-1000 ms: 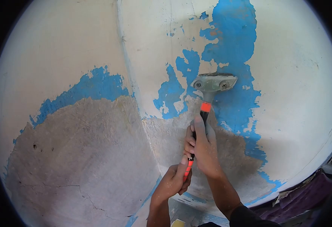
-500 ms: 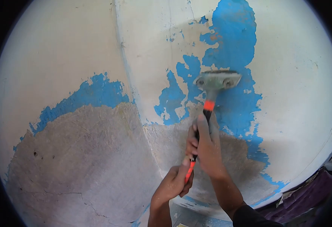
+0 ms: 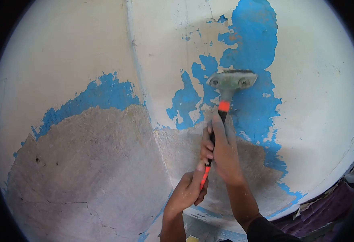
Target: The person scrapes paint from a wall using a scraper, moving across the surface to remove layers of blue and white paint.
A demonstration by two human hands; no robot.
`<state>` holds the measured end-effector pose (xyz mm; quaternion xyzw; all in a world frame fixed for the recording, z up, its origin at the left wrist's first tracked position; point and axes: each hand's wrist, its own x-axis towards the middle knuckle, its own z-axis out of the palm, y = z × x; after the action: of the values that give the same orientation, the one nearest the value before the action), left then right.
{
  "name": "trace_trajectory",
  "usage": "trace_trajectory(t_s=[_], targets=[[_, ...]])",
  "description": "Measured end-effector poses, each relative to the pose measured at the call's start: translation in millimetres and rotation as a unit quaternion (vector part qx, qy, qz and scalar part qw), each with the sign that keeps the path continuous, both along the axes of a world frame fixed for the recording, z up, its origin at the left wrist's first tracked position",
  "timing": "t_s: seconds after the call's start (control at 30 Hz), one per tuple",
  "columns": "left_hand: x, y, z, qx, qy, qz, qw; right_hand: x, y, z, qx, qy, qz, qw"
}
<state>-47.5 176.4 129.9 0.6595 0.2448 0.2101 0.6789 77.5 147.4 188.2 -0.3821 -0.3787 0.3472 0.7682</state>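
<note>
Both hands grip one long-handled scraper, with a wide grey head and a black and orange handle. My right hand is wrapped round the upper black part, its thumb lying along the handle. Lower down, my left hand closes on the orange end. The scraper's head lies against or very close to the wall, over a blue patch bordered by cream paint. Whether the blade edge touches the wall cannot be made out.
Bare grey plaster with cracks and small holes covers the lower left, topped by a blue strip. A vertical seam runs down the wall. Purple cloth hangs or lies at the lower right, by the wall's edge.
The scraper's head is slightly higher in view, and both hands keep their hold on the handle. The wall's marks have shifted a little as the view moved.
</note>
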Motion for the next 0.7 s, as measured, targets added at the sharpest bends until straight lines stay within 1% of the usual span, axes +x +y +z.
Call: trace_trajectory(t_s=[0.03,0.13,0.23,0.27,0.3,0.37,0.43,0.5,0.57,0.7], targets=[[2,0,1,0.007,-0.007,0.009,1.000,-1,0,-1,0.000,0.002,0.005,1.000],[-4,-4,-7,0.002,0.006,-0.009,1.000,0,-2,-7,-0.011,0.006,0.009,1.000],[-5,-18,-47,-0.042,-0.001,-0.017,0.999,-4,-13,-43,-0.053,0.023,0.007,0.998],[-4,-23,-58,-0.063,0.011,-0.006,0.998,-4,-17,-54,-0.069,0.031,0.010,0.997],[-2,-25,-63,-0.084,0.008,-0.008,0.996,-4,-18,-59,-0.087,0.039,0.011,0.995],[1,-29,-68,-0.130,0.002,-0.015,0.991,-2,-20,-56,-0.086,0.026,0.008,0.996],[3,-30,-50,-0.111,-0.001,-0.002,0.994,0,-19,-46,-0.072,0.015,0.006,0.997],[7,-25,-30,-0.085,-0.013,0.004,0.996,-1,-16,-21,-0.045,0.005,0.008,0.999],[11,-19,-12,-0.053,-0.033,0.003,0.998,1,-9,-1,-0.015,-0.015,-0.018,1.000],[19,-15,13,-0.057,-0.072,0.013,0.996,3,2,30,0.002,-0.032,-0.034,0.999]])
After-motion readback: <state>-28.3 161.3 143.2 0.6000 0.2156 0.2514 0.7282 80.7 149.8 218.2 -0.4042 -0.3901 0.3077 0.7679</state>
